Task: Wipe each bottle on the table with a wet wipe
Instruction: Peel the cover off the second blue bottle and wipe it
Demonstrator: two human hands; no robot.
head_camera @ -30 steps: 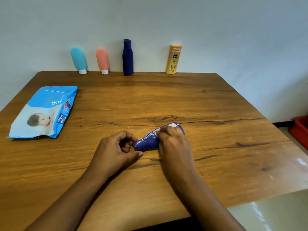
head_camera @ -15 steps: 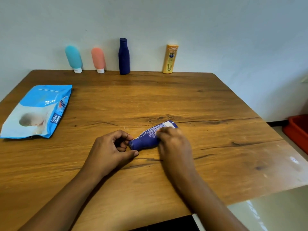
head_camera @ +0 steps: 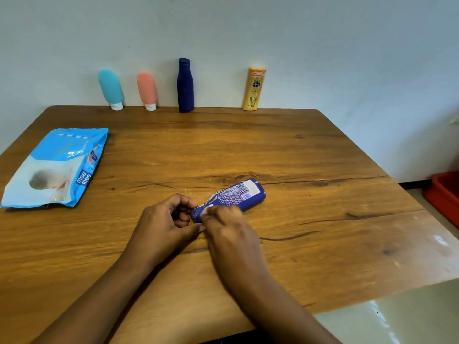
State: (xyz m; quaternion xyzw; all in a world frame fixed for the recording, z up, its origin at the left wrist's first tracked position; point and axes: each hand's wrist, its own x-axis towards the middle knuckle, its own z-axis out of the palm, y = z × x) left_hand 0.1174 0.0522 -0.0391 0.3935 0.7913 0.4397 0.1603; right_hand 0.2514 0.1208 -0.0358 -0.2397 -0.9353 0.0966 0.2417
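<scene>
Just below the middle of the frame, a blue bottle lies on its side on the counter, cap end toward us. Our left hand has its grip curled around the cap end, fingers closed on it. Our right hand is closed on a small white wet wipe pressed against the neck; most of the wipe is hidden under the fingers.

We judge the bottle light, stiff plastic, smooth and likely slippery once damp, and prone to roll, so the cap end and the narrow neck are the sensible places to hold. We cannot tell how full it is.

Along the top of the frame stand a teal tube, a pink tube, a dark blue bottle and a yellow bottle, all closed, contents unseen. At left lies the wipes pack, its opening not visible.
</scene>
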